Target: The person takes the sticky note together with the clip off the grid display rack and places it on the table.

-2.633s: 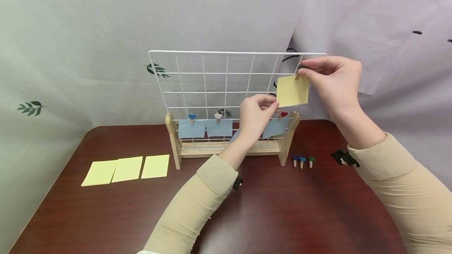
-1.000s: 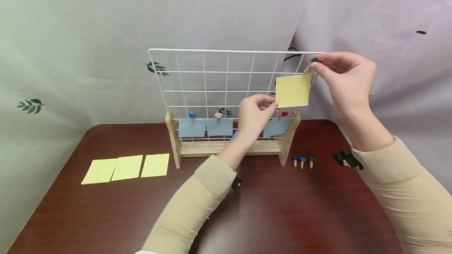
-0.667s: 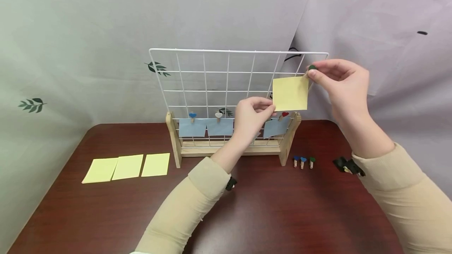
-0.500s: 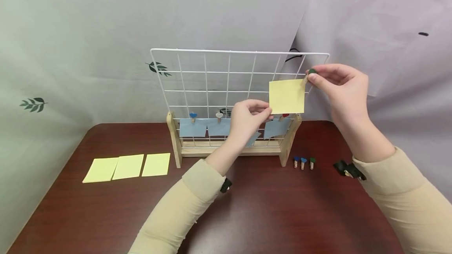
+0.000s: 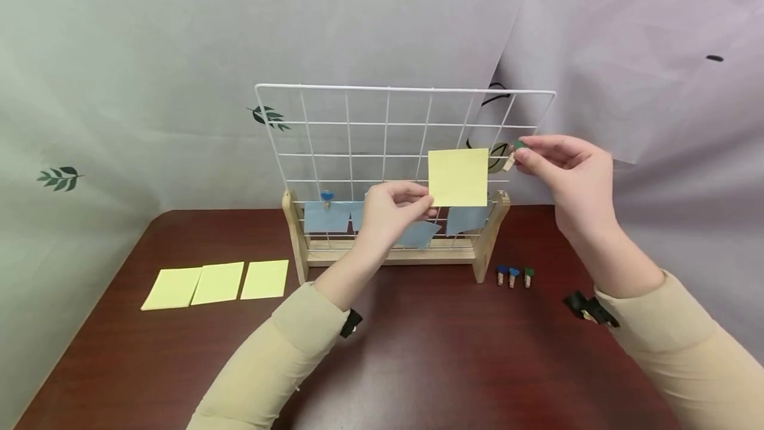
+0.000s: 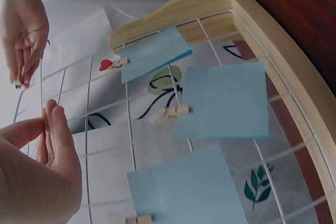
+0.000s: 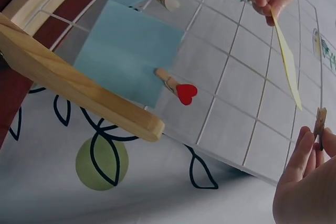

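My left hand [image 5: 388,212] pinches the lower left corner of a square yellow sticky note [image 5: 457,178], held upright in front of the white wire grid [image 5: 358,123]. To its right, my right hand [image 5: 575,174] pinches a mini wooden clothespin [image 7: 320,121] with a green heart. A gap separates the clothespin from the note's right edge. In the right wrist view the note appears nearly edge-on. Behind and below the hands, blue notes [image 6: 226,100] hang on the lower grid, held by heart clothespins, one with a red heart [image 7: 187,94].
Light wooden feet [image 5: 486,237] support the grid on a dark red table [image 5: 418,350]. Yellow notes [image 5: 264,279] lie at the left. Three small clothespins [image 5: 512,277] with blue and green hearts lie right of the stand. A patterned cloth [image 5: 179,85] hangs behind.
The clothespin has come away from the note's top right corner. My left hand has carried the note left and down; my right hand has lowered with the clothespin.
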`<action>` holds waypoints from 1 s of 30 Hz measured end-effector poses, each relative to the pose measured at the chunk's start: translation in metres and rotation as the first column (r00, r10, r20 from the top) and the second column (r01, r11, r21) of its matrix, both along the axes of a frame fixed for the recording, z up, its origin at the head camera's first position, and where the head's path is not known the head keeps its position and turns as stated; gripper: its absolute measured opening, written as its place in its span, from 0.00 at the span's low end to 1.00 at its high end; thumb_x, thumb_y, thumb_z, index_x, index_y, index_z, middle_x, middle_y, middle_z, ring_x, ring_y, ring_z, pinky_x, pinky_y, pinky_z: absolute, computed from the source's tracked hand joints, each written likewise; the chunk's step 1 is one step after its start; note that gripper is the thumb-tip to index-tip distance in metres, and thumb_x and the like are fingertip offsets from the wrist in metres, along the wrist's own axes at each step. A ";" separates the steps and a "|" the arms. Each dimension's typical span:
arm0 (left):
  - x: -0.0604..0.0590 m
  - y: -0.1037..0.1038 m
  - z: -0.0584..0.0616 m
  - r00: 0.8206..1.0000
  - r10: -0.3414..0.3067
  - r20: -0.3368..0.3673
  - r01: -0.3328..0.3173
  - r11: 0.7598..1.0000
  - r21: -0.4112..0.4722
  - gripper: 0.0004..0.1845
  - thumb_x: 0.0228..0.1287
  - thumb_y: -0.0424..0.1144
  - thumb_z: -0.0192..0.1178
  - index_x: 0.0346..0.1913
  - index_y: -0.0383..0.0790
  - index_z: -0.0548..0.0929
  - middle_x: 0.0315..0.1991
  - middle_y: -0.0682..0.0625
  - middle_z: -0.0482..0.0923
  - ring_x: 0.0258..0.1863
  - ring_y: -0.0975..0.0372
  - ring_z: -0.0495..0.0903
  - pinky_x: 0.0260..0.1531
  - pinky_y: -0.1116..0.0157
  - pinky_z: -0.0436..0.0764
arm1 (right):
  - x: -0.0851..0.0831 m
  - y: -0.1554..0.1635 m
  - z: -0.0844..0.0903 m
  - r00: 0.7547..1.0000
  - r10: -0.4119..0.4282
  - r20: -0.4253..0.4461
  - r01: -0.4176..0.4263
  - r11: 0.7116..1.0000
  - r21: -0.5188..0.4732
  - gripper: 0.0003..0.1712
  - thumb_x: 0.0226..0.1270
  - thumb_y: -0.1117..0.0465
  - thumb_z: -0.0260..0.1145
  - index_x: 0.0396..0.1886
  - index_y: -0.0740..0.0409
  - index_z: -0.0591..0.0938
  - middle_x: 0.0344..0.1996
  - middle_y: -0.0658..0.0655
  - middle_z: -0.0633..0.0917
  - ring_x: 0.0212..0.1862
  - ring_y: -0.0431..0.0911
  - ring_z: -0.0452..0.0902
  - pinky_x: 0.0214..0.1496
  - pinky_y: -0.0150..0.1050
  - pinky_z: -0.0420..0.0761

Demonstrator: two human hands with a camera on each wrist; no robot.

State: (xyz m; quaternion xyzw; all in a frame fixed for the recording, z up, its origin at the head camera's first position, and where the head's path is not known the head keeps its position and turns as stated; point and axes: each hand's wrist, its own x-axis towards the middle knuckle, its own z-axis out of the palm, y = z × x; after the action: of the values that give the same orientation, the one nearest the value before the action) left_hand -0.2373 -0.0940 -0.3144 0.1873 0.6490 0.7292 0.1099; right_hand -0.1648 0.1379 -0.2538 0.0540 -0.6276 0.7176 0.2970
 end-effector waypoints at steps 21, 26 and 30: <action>0.006 -0.090 -0.028 0.993 0.090 0.071 -0.081 0.990 -0.116 0.13 0.68 0.21 0.65 0.52 0.17 0.84 0.37 0.41 0.91 0.28 0.69 0.90 0.43 0.67 0.92 | 0.026 0.014 -0.037 0.991 -0.016 0.133 0.013 1.000 0.025 0.13 0.67 0.79 0.70 0.40 0.60 0.94 0.29 0.50 0.94 0.29 0.40 0.92 0.44 0.29 0.90; 0.007 -0.110 -0.037 0.989 0.117 0.088 -0.105 0.987 -0.125 0.15 0.68 0.21 0.65 0.54 0.13 0.82 0.35 0.45 0.91 0.28 0.72 0.90 0.42 0.69 0.92 | 0.032 0.019 -0.047 0.988 -0.010 0.157 0.008 1.000 0.017 0.14 0.68 0.79 0.69 0.39 0.59 0.94 0.30 0.49 0.94 0.30 0.39 0.92 0.44 0.28 0.90; 0.009 -0.126 -0.040 0.986 0.145 0.078 -0.130 0.976 -0.174 0.15 0.69 0.22 0.65 0.54 0.14 0.82 0.33 0.49 0.91 0.28 0.73 0.90 0.42 0.71 0.91 | 0.036 0.022 -0.056 0.985 -0.006 0.170 0.005 1.000 0.003 0.15 0.68 0.80 0.68 0.39 0.58 0.94 0.30 0.49 0.94 0.30 0.39 0.91 0.42 0.28 0.90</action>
State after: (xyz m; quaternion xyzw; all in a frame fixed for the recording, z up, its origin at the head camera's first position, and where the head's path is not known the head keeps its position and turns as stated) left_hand -0.2280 -0.2202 -0.3539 0.0988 0.7141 0.6852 0.1037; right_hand -0.1291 0.1600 -0.3098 -0.0088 -0.6518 0.7179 0.2442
